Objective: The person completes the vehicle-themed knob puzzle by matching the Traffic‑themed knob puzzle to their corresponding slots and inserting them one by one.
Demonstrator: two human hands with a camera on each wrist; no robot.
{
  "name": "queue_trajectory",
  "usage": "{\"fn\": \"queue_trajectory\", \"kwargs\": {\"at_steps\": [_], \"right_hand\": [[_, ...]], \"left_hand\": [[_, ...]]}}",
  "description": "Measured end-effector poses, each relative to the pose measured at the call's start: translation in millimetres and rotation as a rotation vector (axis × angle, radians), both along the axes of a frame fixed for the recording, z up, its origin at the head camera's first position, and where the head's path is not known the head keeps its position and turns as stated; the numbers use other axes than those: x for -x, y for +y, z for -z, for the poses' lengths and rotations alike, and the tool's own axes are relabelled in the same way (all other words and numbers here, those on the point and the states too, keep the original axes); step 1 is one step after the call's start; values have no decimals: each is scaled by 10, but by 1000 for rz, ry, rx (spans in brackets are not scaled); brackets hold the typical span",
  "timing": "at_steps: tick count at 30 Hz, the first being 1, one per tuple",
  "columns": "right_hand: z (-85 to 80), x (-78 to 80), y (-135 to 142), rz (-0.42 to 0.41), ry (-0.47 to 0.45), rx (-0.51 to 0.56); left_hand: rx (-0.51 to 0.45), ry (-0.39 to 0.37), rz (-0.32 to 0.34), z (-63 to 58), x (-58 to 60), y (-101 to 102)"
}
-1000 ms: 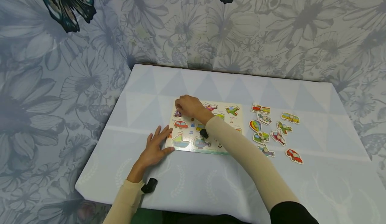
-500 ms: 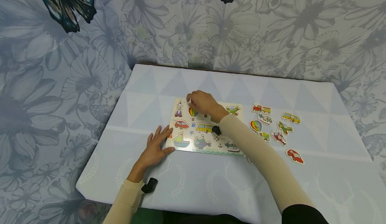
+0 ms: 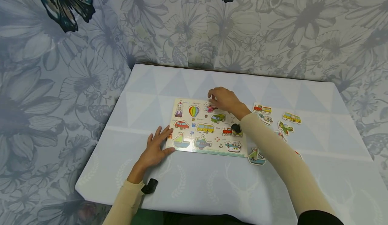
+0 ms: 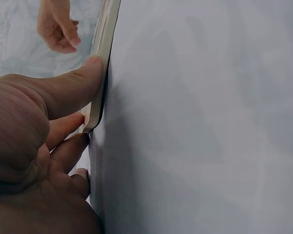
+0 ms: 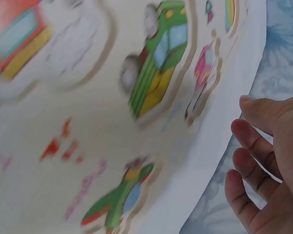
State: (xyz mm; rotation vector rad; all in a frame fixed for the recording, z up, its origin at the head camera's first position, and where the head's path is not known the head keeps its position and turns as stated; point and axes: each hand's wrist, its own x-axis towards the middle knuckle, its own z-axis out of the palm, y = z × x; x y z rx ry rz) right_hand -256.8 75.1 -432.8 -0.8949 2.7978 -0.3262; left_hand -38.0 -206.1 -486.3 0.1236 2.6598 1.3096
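Observation:
A cream puzzle board [image 3: 209,119] printed with vehicles lies flat on the table. Along its left edge and lower left corner rests my left hand [image 3: 156,150], fingers spread and fairly straight. The left wrist view shows the left thumb [image 4: 75,90] touching the board's side. Over the board's far edge, near the pink helicopter picture [image 3: 210,108], hovers my right hand [image 3: 225,99], loosely bent and holding nothing. In the right wrist view its fingers [image 5: 254,170] are apart from the board, beside the green car picture [image 5: 161,61] and the green plane picture [image 5: 119,195].
Loose puzzle pieces lie right of the board: a red train [image 3: 262,109], a yellow bus [image 3: 292,118], a green plane [image 3: 285,128] and a sailboat [image 3: 256,157] among them. My right forearm [image 3: 279,161] covers some. The patterned tablecloth [image 3: 209,184] extends around the board.
My right hand has moved rightward along the board's top, from the rocket past the balloon to the helicopter, uncovering those pictures. The left hand has stayed in place.

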Motion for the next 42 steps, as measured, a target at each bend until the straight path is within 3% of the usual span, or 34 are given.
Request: {"fn": "queue_trajectory", "kwargs": {"at_steps": [11,22,27,34,42], "right_hand": [[39,59,644,88,-12,-3],[26,135,1182,227,-54,26],[-29,121,1463,228,-84,34],[-24,96,1883,161,-122,52],[-11,52,2147,112,-142,29]], "left_hand": [[-4,5,-1,-13,-4,20],[-8,-18,-4,-22,-6,16],[-16,-20,-8,-25,1,19],[-17,-10,1,-7,-4,15],[-12,-7,-5,-16,-1,9]]}}
